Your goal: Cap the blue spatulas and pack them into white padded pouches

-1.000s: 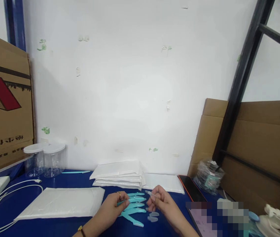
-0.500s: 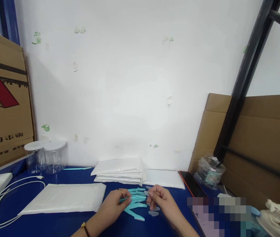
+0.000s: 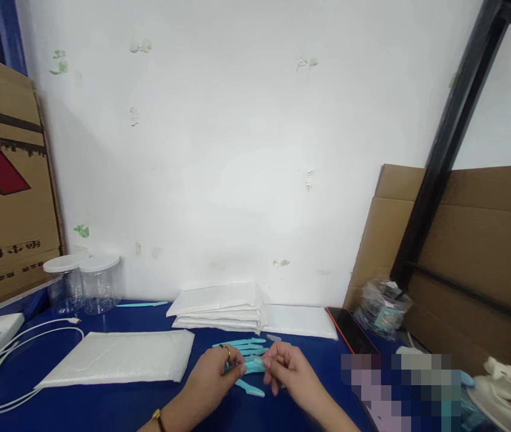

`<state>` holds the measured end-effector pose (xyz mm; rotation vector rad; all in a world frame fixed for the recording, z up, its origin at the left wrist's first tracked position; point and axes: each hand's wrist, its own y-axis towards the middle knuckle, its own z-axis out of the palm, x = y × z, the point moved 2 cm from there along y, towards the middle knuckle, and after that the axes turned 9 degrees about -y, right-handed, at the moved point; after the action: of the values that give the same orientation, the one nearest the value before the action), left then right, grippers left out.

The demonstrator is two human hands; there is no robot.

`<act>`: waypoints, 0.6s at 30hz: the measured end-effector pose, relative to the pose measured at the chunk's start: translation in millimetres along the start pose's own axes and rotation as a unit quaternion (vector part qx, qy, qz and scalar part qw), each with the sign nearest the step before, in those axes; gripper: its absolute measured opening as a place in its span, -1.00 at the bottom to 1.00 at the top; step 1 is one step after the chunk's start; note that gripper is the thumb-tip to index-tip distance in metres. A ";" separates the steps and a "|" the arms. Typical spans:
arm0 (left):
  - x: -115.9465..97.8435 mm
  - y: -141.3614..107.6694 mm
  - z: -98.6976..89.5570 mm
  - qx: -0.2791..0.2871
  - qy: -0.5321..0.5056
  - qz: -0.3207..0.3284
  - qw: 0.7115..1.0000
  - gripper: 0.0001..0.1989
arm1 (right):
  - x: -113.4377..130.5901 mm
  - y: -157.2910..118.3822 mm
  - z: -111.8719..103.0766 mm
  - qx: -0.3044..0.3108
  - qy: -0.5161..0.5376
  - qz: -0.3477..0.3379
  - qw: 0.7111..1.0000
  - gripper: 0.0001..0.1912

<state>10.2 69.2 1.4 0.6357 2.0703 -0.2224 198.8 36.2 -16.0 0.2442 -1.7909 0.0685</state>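
Observation:
My left hand, closed with thumb and fingertips together, grips a turquoise eyebrow razor whose blade end points right. My right hand is pinched at that end, on what looks like a small clear blade cap mostly hidden by its fingers. The two hands nearly meet. Several more turquoise razors lie on the blue table behind them, and one razor lies just in front. A loose clear cap rests beyond my right fingers; other caps are hidden under that hand.
White padded packs are stacked against the wall, and another pack lies left. Two clear jars, a single razor and a white cable are further left. At right are a phone and a wrapped bundle.
My right hand has moved left to the razor's blade end, bringing the clear cap against it. My left hand has shifted slightly right and lifted the razor off the group.

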 end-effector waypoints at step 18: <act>-3.8 -17.8 6.3 0.079 0.152 0.065 0.983 -0.80 | 1.6 -14.6 -33.3 0.000 -0.463 -0.029 0.886 -0.83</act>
<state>7.2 50.2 -0.4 0.9485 2.3057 -0.2274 233.2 27.6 -7.9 0.3651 -2.7364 -0.1148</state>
